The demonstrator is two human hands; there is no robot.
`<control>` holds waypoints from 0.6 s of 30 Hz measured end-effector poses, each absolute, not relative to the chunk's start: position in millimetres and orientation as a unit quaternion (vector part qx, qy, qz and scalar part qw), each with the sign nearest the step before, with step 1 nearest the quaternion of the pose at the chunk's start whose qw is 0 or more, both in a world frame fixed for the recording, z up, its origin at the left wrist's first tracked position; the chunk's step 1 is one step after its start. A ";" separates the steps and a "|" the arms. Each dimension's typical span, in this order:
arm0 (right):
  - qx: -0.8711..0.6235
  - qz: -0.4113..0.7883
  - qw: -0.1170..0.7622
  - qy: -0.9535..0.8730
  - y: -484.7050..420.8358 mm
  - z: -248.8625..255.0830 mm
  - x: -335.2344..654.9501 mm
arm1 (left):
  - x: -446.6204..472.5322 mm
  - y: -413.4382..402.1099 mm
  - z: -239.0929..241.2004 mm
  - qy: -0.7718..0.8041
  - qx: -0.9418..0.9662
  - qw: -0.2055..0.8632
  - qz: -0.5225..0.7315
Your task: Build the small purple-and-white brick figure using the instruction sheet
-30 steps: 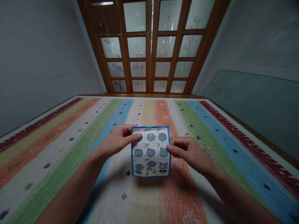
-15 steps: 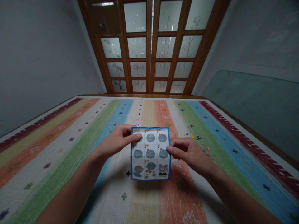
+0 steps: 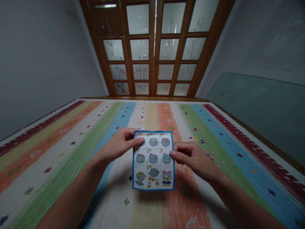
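Between my hands is a blue-bordered instruction sheet (image 3: 153,162), held up above the table and creased by folds. Its panels show step pictures of a grey block model, with a finished figure with a pink bow at the bottom right. My left hand (image 3: 124,142) pinches the upper left edge, thumb in front and the other fingers hidden behind the paper. At the right edge, about a third of the way down, my right hand (image 3: 190,156) grips the sheet between thumb and fingers. Beyond my right hand lie several small pink, purple and yellow pieces (image 3: 209,152).
A striped, patterned cloth (image 3: 78,152) covers the table. Just behind the sheet's top edge sits a small white and purple object (image 3: 140,128), partly hidden. Wooden doors with glass panes (image 3: 154,47) stand past the far edge, and a pale green panel (image 3: 257,108) leans at the right wall.
The sheet's lower edge has come down and the paper looks flatter, showing more of its bottom row. Both hands keep their grip and have hardly moved.
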State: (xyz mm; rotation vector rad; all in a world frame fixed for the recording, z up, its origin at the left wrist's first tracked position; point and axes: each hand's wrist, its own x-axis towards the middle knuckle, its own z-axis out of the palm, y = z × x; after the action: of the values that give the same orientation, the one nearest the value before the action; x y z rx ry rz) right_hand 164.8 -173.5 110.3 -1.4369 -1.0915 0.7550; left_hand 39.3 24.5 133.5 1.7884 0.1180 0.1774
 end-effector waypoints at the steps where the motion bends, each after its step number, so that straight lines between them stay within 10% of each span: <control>1: -0.609 0.323 0.559 -0.461 -173.5 110.3 164.8 | 39.3 24.4 133.5 0.052 0.777 0.622 0.074; 18: -0.607 0.322 0.559 -0.464 -174.3 111.8 163.9 | 39.0 25.7 132.8 0.047 0.777 0.624 0.070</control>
State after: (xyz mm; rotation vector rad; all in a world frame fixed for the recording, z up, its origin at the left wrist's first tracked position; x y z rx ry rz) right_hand 163.9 -174.3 111.8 -1.4324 -1.0945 0.7585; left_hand 39.0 25.7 132.8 1.7829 0.1073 0.1601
